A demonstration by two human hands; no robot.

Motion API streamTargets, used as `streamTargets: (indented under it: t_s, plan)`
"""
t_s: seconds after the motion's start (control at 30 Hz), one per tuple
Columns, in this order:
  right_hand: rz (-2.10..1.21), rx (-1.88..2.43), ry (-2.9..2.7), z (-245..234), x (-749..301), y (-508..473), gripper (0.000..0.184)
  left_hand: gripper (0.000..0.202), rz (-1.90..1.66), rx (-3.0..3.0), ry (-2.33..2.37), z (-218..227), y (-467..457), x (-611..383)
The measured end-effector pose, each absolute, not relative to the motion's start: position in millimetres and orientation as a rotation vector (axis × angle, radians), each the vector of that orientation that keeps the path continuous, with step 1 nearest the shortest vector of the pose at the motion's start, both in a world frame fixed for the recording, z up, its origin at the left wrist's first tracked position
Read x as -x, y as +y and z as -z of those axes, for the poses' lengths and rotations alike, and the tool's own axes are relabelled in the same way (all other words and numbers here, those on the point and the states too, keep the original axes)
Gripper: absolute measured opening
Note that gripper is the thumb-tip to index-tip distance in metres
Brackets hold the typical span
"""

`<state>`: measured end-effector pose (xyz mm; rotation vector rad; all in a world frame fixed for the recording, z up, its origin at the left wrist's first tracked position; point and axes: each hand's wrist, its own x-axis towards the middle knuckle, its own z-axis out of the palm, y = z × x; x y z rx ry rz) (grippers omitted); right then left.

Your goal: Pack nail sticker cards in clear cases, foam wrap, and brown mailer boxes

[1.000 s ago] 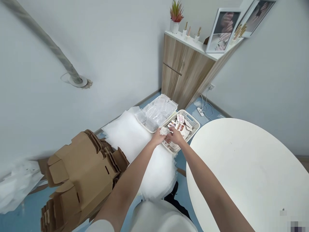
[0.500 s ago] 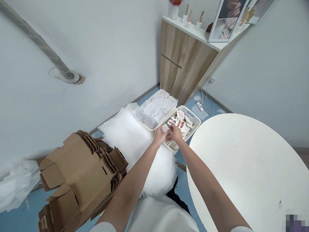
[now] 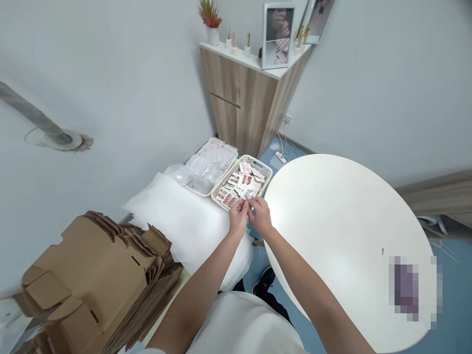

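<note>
Just over the front edge of a white plastic basket, my left hand and my right hand meet at the fingertips. Both are pinched closed on a small pale card, most of it hidden by the fingers. Inside the basket lie several small cards with rows of reddish and pink nail shapes on them. A second white tray, piled with clear plastic boxes, stands against the basket's left side.
White foam sheets are stacked left of my hands. Flattened cardboard boxes pile up further left. A round white table stands right, with a blurred purple item on it. Behind is a wooden cabinet; a power strip lies on the floor.
The view has swung to the right, showing more of the round table. My hands have drawn back from over the basket's middle to its front edge, and come closer together.
</note>
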<state>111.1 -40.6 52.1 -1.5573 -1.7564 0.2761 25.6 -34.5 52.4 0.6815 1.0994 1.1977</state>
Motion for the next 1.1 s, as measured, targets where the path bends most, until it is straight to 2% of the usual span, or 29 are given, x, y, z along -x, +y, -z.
streamTargets:
  t_s: [0.2, 0.4, 0.5, 0.73, 0.87, 1.1]
  plan:
    - [-0.059, 1.497, -1.732, -73.6, -163.0, -120.7, 0.026, 0.024, -1.095, -0.684, 0.981, -80.8, -100.4, -70.7]
    - [-0.018, 1.494, -1.655, -90.3, -224.3, -224.0, 0.03, 0.025, -0.921, -0.784, 0.971, -97.0, -162.7, -118.0]
    - [-0.147, 1.606, -1.355, -95.0, -259.1, -270.6, 0.032, 0.028, -0.79, -0.897, 0.965, -99.4, -187.1, -136.6]
    - [-0.865, 1.492, -0.731, -92.0, -319.0, -338.2, 0.035, 0.026, -0.457, -1.269, 0.825, -93.6, -230.5, -171.0]
    - [-0.908, 1.47, -0.66, -84.4, -329.9, -359.9, 0.035, 0.027, -0.359, -1.382, 0.755, -88.2, -245.5, -184.4]
    - [-0.829, 1.543, -0.621, -75.2, -334.3, -365.4, 0.033, 0.044, -0.29, -1.422, 0.666, -87.3, -242.5, -189.6]
